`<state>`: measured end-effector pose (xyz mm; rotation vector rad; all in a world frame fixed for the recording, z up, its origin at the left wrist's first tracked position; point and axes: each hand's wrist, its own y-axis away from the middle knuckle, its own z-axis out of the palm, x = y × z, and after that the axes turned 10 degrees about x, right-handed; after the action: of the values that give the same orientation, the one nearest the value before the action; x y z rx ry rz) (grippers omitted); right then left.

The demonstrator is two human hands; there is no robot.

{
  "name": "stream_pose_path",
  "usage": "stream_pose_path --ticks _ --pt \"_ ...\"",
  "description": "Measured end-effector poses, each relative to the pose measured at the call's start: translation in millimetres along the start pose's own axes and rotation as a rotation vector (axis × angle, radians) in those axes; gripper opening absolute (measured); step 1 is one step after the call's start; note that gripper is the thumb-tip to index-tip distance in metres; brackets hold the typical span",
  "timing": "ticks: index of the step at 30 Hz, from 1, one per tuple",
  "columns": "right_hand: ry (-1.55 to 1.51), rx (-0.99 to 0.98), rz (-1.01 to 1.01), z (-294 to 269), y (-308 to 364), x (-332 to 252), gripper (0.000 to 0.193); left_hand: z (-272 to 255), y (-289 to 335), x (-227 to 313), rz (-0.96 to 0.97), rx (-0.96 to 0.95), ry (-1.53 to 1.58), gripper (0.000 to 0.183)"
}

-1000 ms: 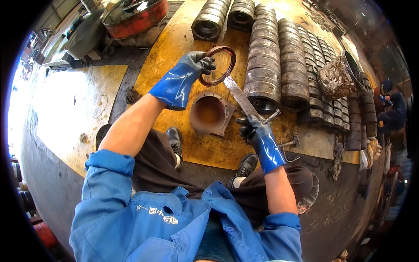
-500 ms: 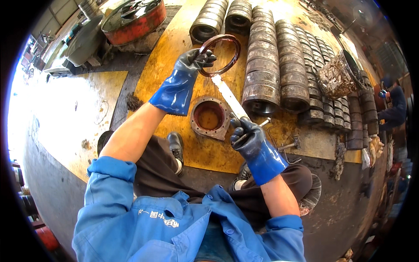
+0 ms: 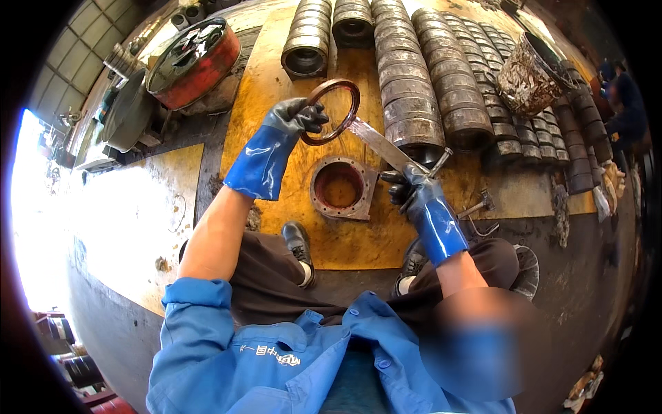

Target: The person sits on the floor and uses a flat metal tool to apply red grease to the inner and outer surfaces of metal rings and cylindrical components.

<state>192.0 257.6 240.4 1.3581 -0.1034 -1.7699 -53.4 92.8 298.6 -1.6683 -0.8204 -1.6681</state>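
Note:
My left hand (image 3: 295,123), in a blue glove with a dark palm, pinches the left side of a brown, glossy ring (image 3: 356,101) and holds it tilted in the air. My right hand (image 3: 422,196), gloved alike, is wrapped round the lower end of a flat metal scraper-like bar (image 3: 378,145). A short rod (image 3: 441,162) sticks out crosswise by that grip. The bar's tip meets or nearly meets the ring's lower right edge. Below them a round metal flange housing (image 3: 367,200) with bolt holes and a reddish inner wall lies on the yellow floor sheet.
Rows of stacked metal cylinders (image 3: 407,90) lie beyond my hands. A dirty bucket (image 3: 527,76) rests on the right rows. A hammer (image 3: 483,203) lies by my right knee. A red drum (image 3: 200,72) stands far left; a person (image 3: 626,96) is far right.
The ring has turned, showing a narrower oval. The bar's tip has shifted from the ring's bottom to its lower right edge. My head view has also shifted.

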Motion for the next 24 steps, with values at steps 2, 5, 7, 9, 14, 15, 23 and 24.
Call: stream_pose_path --ticks 2,5,7,9,14,15,23,24 --pt "-0.038 0.024 -0.03 -3 -3 2 0.032 -3 -7 -2 -0.085 -0.093 -0.075 0.047" --pt "0.387 -0.101 -0.412 -6 -4 -3 0.033 -2 -10 -9 -0.119 -0.145 -0.144 0.041" --pt "0.477 -0.078 -0.593 -11 -11 6 0.032 -1 -12 -13 -0.134 -0.168 -0.181 0.037" --pt "0.668 -0.041 -0.976 -18 -17 12 0.026 0 -15 -15 -0.151 -0.192 -0.211 0.033" --pt "0.948 -0.273 -1.414 14 33 -25 0.044 -15 -15 -24 -0.198 -0.229 -0.309 0.024" --pt "1.169 -0.314 -1.428 17 41 -31 0.048 -17 -12 -25 -0.197 -0.242 -0.322 0.023" --pt "1.214 -0.431 -1.648 2 29 -34 0.052 -29 0 -16 -0.149 -0.203 -0.185 0.022" --pt "1.02 -0.401 -1.537 3 29 -28 0.046 -39 -7 -25 -0.148 -0.16 -0.1 0.022"
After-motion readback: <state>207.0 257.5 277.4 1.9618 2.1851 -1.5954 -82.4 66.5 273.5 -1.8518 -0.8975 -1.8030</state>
